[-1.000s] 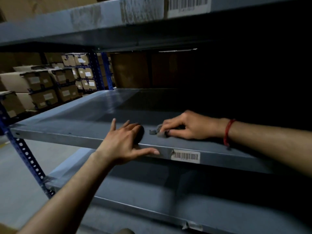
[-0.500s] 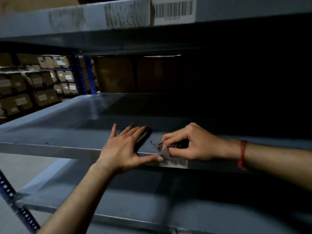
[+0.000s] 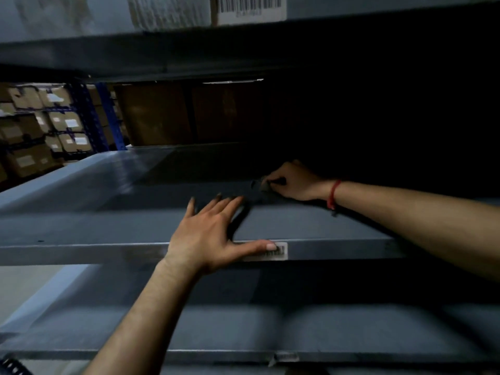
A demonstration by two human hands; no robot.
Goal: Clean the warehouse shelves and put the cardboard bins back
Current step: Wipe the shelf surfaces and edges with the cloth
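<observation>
A bare grey-blue metal shelf runs across the middle of the view. My left hand lies flat on its front part, fingers spread, with the thumb laid along the front lip over a barcode label. Farther back on the shelf my right hand, with a red thread at the wrist, grips a small dark grey cloth and presses it on the surface. Brown cardboard bins stand in the dark behind the shelf's far edge.
An upper shelf with a barcode sticker hangs close overhead. A lower shelf lies below. Blue uprights and racks of labelled cardboard boxes fill the left background. The right side is in deep shadow.
My right hand has slid the cloth from the front lip towards the back of the shelf. My left hand stays flat at the front edge. The view has drifted right and closer.
</observation>
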